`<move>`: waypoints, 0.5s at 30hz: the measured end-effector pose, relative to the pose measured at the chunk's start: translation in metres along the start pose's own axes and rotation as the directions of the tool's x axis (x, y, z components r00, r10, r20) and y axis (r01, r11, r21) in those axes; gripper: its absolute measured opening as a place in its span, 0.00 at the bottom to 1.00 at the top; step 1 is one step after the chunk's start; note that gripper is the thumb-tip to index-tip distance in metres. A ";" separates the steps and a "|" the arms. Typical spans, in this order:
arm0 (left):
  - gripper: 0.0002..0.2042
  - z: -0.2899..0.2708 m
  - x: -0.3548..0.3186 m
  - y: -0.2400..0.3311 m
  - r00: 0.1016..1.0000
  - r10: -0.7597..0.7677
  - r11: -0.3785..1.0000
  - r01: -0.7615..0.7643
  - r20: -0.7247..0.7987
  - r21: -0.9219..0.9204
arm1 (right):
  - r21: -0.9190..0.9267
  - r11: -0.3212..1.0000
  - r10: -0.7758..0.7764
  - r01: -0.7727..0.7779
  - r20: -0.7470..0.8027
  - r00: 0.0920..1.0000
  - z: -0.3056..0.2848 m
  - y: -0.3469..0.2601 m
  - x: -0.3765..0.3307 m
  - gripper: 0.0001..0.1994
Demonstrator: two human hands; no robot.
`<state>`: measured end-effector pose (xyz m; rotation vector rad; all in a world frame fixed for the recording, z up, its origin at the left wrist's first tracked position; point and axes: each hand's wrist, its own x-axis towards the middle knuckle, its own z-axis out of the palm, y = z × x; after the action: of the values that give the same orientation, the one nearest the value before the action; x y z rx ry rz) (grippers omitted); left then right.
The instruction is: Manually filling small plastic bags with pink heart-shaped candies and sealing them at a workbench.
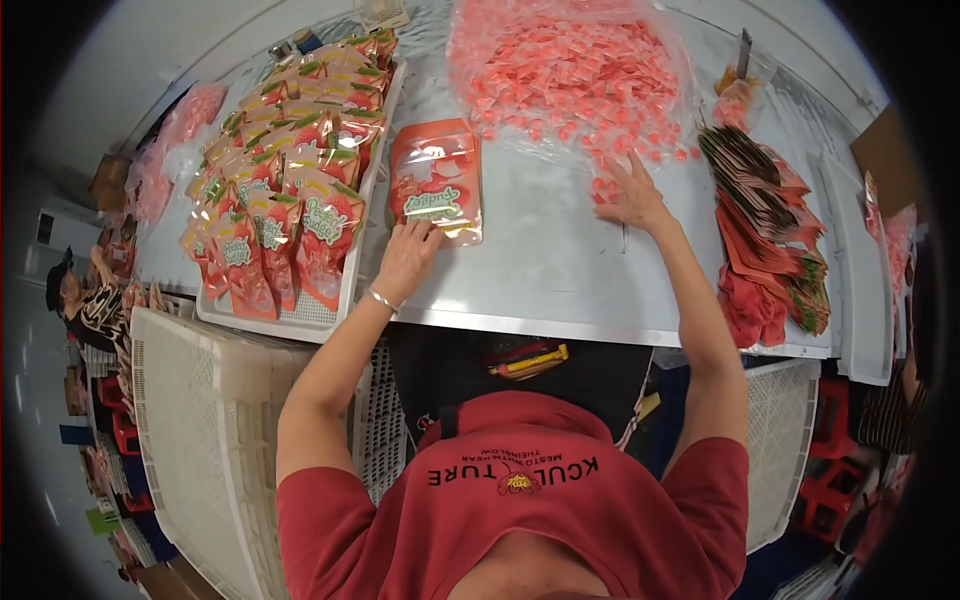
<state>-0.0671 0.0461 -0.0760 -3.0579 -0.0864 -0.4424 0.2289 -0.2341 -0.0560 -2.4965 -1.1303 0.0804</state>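
Observation:
A red, glossy pouch [437, 180] with a clear lower end lies flat on the table. The bent fingers of my left hand [408, 258] are closed on its near edge; the thumb is hidden. To the right, my right hand [636, 198] has its fingers spread over a few small wrapped pink candies [604, 190] on the tabletop. Just beyond that hand, a clear plastic bag holds a big heap of the same pink candies [570, 80], some spilling out toward me.
On the left, a white tray [352, 245] carries rows of filled red pouches [325, 225]. Stacked flat pouches [755, 220] and a crumpled red cloth [750, 312] lie at the right. A clear container [745, 85] stands behind them. Plastic crates [200, 430] sit below the table edge; a person [95, 300] is far left.

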 end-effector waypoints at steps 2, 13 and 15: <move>0.09 -0.004 0.007 0.002 0.987 0.080 0.997 -0.081 -0.137 -0.002 | 0.062 0.998 -0.008 0.020 -0.194 0.981 -0.004 -0.010 -0.014 0.26; 0.07 -0.089 0.076 0.027 0.947 -0.302 0.718 0.299 0.105 -0.628 | 0.105 0.834 -0.435 0.542 -0.480 0.762 0.017 -0.185 -0.029 0.19; 0.08 -0.071 0.074 0.016 0.929 -0.332 0.512 0.321 0.162 -0.797 | -0.003 0.838 -0.478 0.546 -0.487 0.731 0.022 -0.185 -0.025 0.19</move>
<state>-0.0152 0.0290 0.0122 -3.9784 -0.6645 -0.6785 0.0763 -0.1353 -0.0095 -1.8359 -1.4774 -0.5572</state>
